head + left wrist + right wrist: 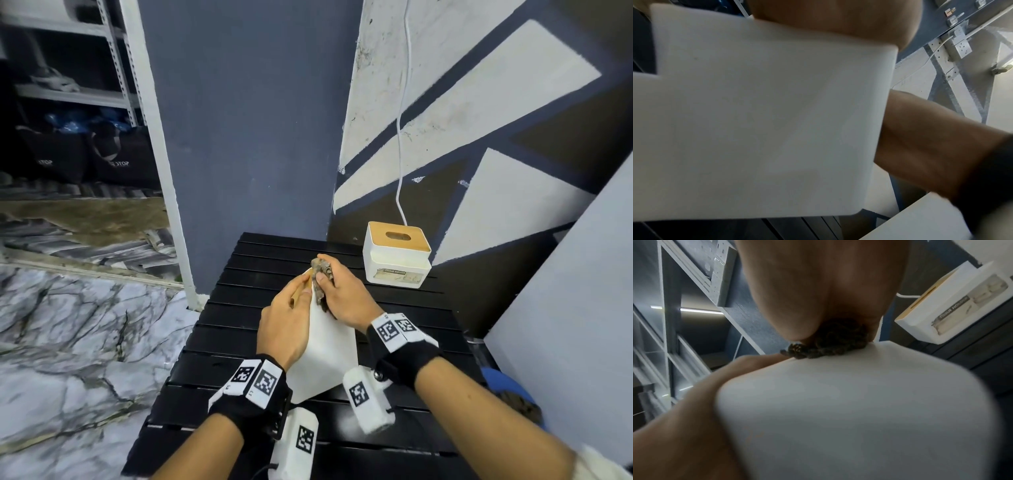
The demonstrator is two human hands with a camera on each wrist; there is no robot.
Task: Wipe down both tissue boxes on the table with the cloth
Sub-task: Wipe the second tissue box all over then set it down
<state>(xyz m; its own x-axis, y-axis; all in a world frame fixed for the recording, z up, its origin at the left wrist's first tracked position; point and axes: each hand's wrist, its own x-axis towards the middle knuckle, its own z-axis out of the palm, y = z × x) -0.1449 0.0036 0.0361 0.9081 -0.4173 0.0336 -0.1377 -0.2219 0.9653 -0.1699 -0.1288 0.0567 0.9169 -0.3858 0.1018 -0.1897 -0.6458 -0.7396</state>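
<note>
Tissue boxes, two of them: nearer white plastic tissue box with a light wooden lid (329, 349) tipped up off the black slatted desk (239, 359), lower corner toward 6 o'clock close to or touching the slats, wooden end pointing toward 12 o'clock. Held at its 9 o'clock side by the left hand (284, 329), grip curled round the wooden end with thumb on the white face. Pressed at its upper end by the right hand (346, 294), grip bunched round a crumpled brown mottled cloth (320, 277). From the right wrist view, cloth (830, 340) wedged between palm and the box's top edge (838, 402), so contact with the surface looks real rather than a hover. From the left wrist view, broad pale bottom or side face of the same box (756, 113) filling the frame, too blurred for dust or streaks.

Second white tissue box with wooden slotted lid and a paper label (396, 255) standing upright at 1 o'clock on the desk, well apart from both hands, just below a white cable (400, 154) hanging down the wall.

Judged as midway through the first box: upper edge under the cloth now, remaining faces impossible to grade as clean or not. Still to come, by the look of it: finishing this box, setting it down, then the whole of the box at 1 o'clock.
</note>
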